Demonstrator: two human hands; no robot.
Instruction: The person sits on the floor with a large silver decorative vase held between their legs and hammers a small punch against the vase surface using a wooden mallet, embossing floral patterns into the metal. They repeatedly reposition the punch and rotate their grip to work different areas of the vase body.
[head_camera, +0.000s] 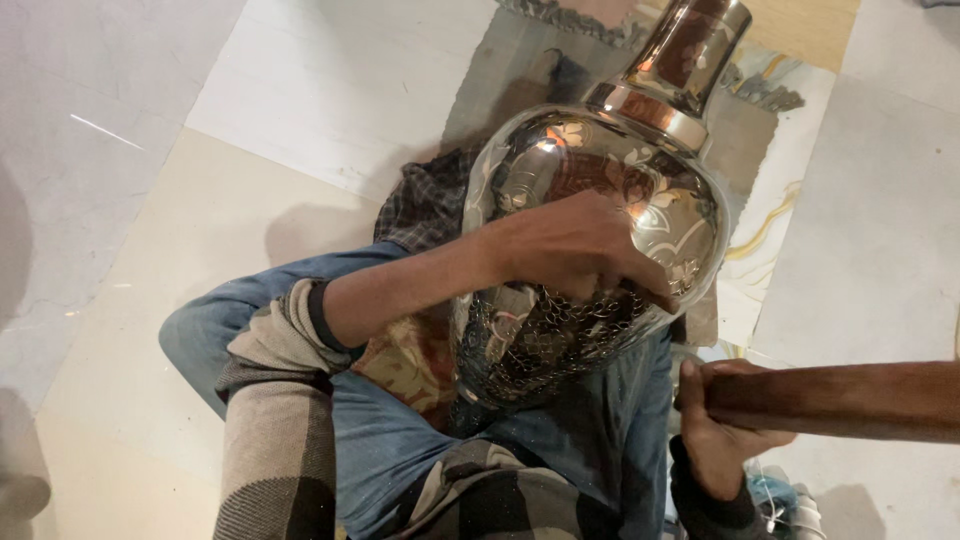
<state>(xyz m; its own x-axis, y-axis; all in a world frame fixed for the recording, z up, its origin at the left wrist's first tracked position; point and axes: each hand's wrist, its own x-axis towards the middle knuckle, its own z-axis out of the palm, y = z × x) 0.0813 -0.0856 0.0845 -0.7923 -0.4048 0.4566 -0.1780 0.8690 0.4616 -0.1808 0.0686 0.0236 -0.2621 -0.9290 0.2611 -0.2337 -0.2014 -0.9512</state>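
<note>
Closest to the camera is a striped grey sleeve (265, 440), at the lower left, and it belongs to the person's left arm. This arm goes across the blue jeans (380, 440) toward the middle. The person sits on the pale tiled floor (130, 250) with the knees raised, and between the legs lies a dark checked cloth (425, 205), perhaps as padding for the work.

In the middle, a big shiny metal vase (600, 230) rests on the lap, tilted, with its narrow neck pointing away from the person and its round body against the thighs. Flower patterns are cut into the upper part, and the lower part has a fine, dense net pattern. The left hand (575, 250) lies on the belly of the vase with fingers curled and pinched together. It seems to hold a small thin tool against the metal, but I cannot tell this for sure. The pressing also keeps the vase from rolling.

At the right, the right hand (725, 425) is closed around a brown wooden handle (830, 400), which runs out of the picture to the right edge. Its head is not visible.
</note>
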